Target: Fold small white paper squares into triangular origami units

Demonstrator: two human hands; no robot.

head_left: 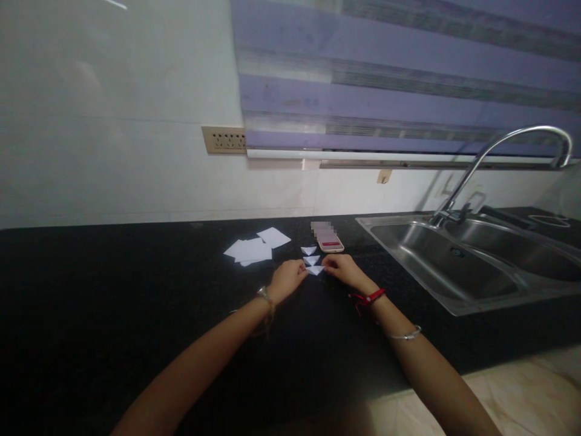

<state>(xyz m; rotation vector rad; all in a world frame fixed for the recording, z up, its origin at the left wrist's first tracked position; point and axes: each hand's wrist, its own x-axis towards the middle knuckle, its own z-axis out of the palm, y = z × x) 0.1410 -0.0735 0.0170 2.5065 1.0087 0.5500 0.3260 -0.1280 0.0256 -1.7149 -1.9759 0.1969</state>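
Three small folded white paper triangles lie in a column on the black countertop (218, 363), points toward me. My left hand (289, 278) pinches the left corner of the nearest paper triangle (315, 270). At its right corner are the closed fingers of my right hand (344, 268). Just beyond it lies the middle paper triangle (311, 260), and the far paper triangle (308, 250) sits a little apart behind that. To the left, several loose white paper sheets (254, 249) overlap in a pile. Behind my right hand rests a phone (330, 242).
A steel double sink (431, 269) is set into the counter at the right, with a tall curved faucet (472, 163) at its back edge. On the tiled wall are a socket panel (223, 140) and a striped purple blind (290, 97).
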